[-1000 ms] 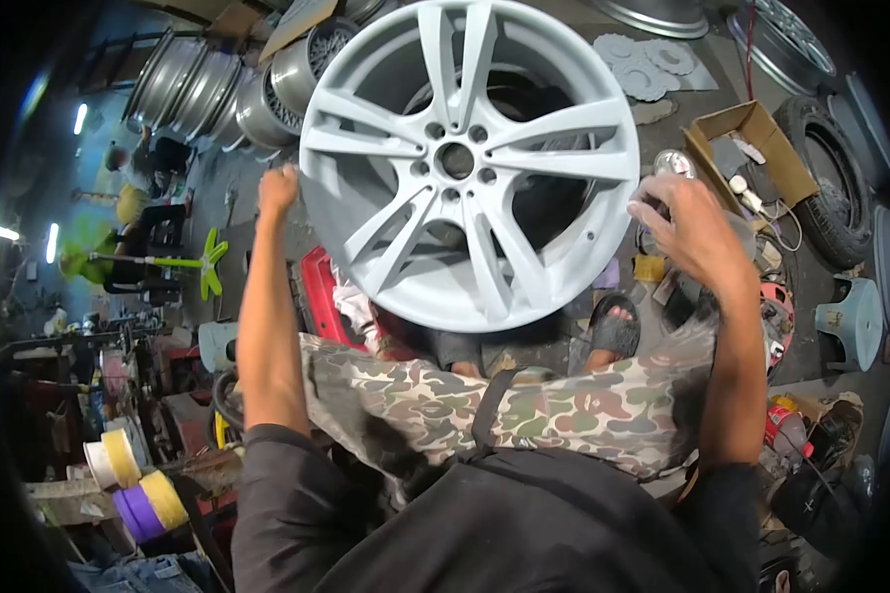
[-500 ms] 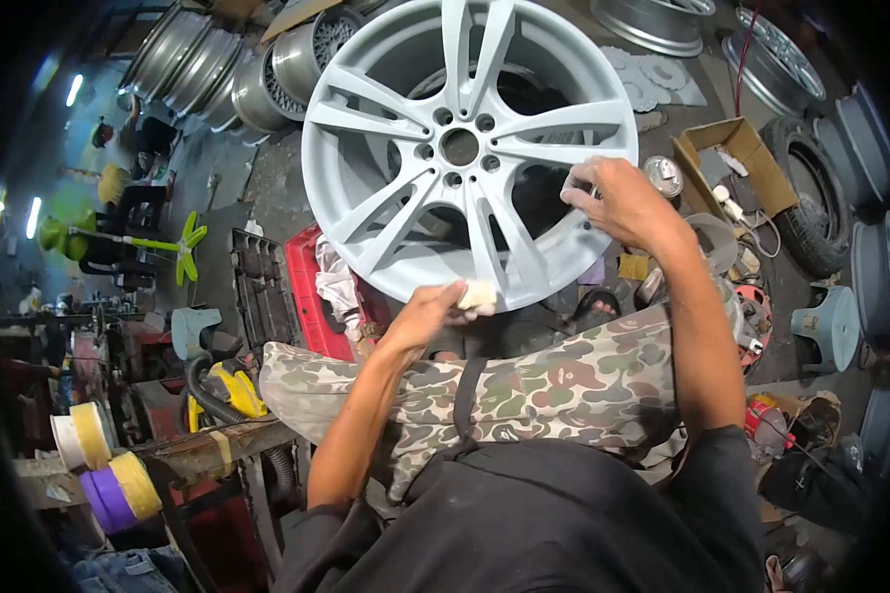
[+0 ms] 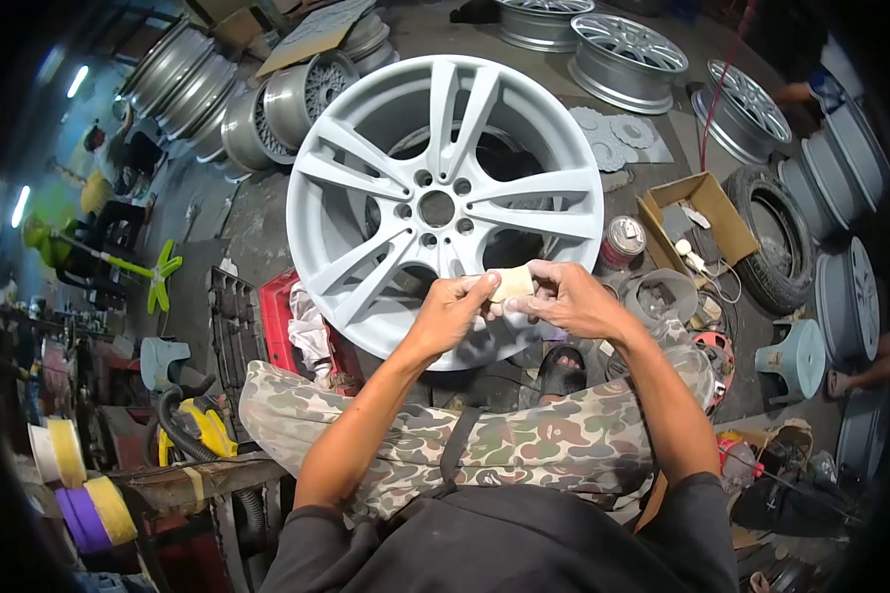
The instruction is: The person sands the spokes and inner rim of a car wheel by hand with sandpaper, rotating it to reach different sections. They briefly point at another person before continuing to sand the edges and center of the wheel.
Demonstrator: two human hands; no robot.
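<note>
Grey wheel [image 3: 554,183], 5 double spokes, stands upright mid-scene, face to the camera, lower rim down by the person's knees. Camo shorts [image 3: 524,425] span the near side below it. Tyre [image 3: 773,259] lies at right, w/ bare rims [image 3: 631,54] far right beyond it & more rims [image 3: 267,104] stacked far left. Open box [image 3: 727,222] sits btwn wheel & tyre, bits inside. Red crate [image 3: 279,316] is just left of the wheel's lower edge, w/ a rag in it. Grey stool [image 3: 796,358] near right. Tape rolls [image 3: 74,474] near left, yellow & purple. Can [image 3: 623,240] stands just right of the wheel, beside the box. L hand [image 3: 450,314] & R hand [image 3: 569,299] meet in front of the wheel's lower rim. Both are closed in a pinch on one small tan pad [image 3: 512,285], L from the left, R from the right. Pad is held up btwn them, over the lower-right spokes; can't tell if it touches the wheel.
</note>
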